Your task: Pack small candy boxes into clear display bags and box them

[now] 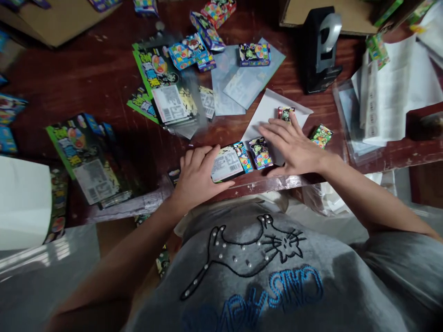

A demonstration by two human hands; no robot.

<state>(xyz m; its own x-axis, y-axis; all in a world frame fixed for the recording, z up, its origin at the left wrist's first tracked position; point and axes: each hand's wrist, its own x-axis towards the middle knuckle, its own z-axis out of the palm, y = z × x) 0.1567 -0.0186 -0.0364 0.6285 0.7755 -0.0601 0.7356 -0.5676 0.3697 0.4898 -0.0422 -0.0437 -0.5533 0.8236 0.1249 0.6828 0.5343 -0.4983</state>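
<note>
My left hand [199, 177] grips the left end of a black packet [226, 163] with a white barcode label, thumb along its near edge and fingers over its far edge. A small blue box [244, 157] shows at the packet's right end, partly covered by it. Just right of that stands a small purple box [261, 153]. My right hand [290, 145] is spread open over white paper [266, 108], its palm beside the purple box. A red box [285, 113] lies at its fingertips, partly hidden, and a green box [321, 136] is beyond the wrist.
Black-and-green packets [166, 92] lie at centre left, with another stack [92, 161] at the left. Several small boxes [188, 50] are piled at the back near translucent sheets [251, 78]. A black tape dispenser [320, 55] stands back right, before a cardboard box [290, 16].
</note>
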